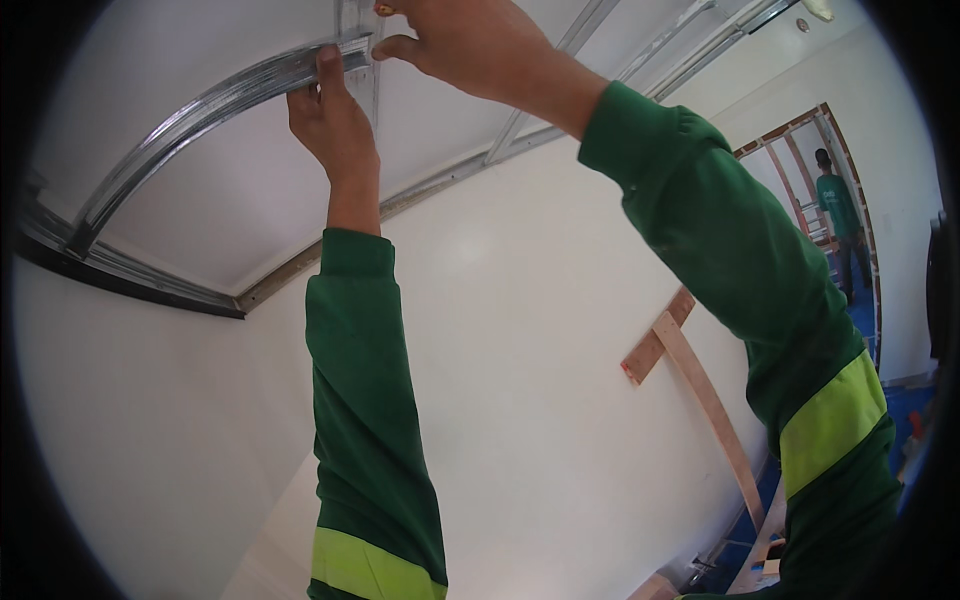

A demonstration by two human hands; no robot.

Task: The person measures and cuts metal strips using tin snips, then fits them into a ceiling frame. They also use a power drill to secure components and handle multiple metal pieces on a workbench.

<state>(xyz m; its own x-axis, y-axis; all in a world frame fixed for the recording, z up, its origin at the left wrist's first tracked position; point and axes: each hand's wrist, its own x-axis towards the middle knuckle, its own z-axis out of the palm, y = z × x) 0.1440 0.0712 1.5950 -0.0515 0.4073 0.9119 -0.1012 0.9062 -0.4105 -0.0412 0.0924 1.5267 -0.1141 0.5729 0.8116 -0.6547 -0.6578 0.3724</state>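
Observation:
Overhead, a silver metal ceiling channel (200,112) runs from the wall trim at the left to my raised hands. My left hand (338,135) is closed around it near its right end, thumb on the near side and fingers behind. Beside that end, my right hand (465,50) is held up with thumb and forefinger apart, the thumb tip close to the metal. A small orange spot shows at the forefinger's tip, too small to make out. The top edge of the picture cuts off part of this hand.
Metal ceiling framing (515,125) crosses overhead, above a metal wall edge strip (420,198). A wooden brace (705,395) leans on the white wall. At the right, a person in green (838,205) stands beyond a wood-framed opening (850,150). Blue flooring (735,535) shows lower right.

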